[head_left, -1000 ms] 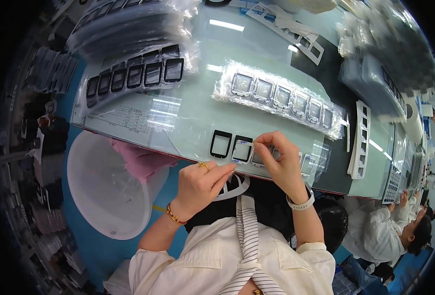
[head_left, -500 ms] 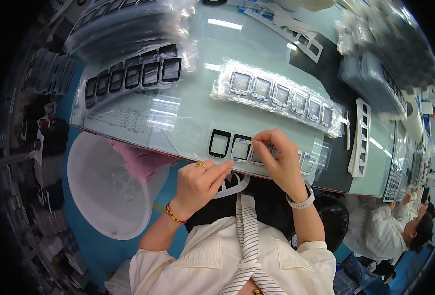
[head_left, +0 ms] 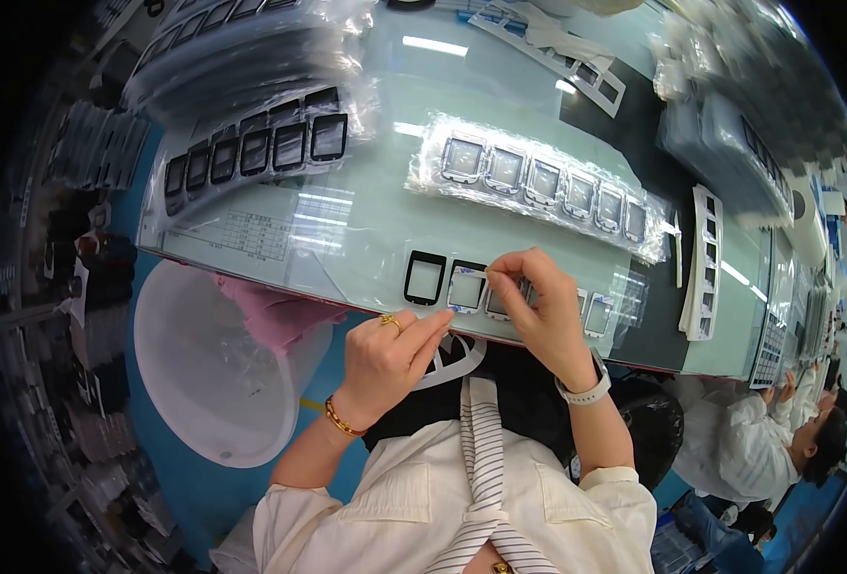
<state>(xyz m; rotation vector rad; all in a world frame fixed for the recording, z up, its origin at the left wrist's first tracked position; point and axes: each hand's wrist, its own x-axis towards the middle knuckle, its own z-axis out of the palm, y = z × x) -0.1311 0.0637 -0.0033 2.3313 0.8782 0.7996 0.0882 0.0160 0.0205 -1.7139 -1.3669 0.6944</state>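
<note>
A thin white adhesive frame with blue marks (head_left: 467, 286) lies over a black rectangular frame on the near edge of the glass-topped table. My right hand (head_left: 545, 304) pinches its upper right corner between thumb and forefinger. At its lower left corner, the fingertips of my left hand (head_left: 385, 356) are pressed together on the edge. To the left lies a bare black frame (head_left: 425, 277). On the right, partly hidden by my right hand, sit more frames, the last one a white-edged frame (head_left: 599, 315).
A clear plastic tray of frames (head_left: 545, 182) lies beyond my hands. Stacked trays of black frames (head_left: 256, 148) stand at the left. White strips (head_left: 701, 268) lie at the right. Below the table's left edge is a white tub (head_left: 213, 373) with pink cloth (head_left: 268, 314). A co-worker (head_left: 758, 445) sits right.
The white adhesive frame now lies closer over the black frame beneath, covering more of its border. My hands have barely moved and keep their grip; the whole view has shifted slightly.
</note>
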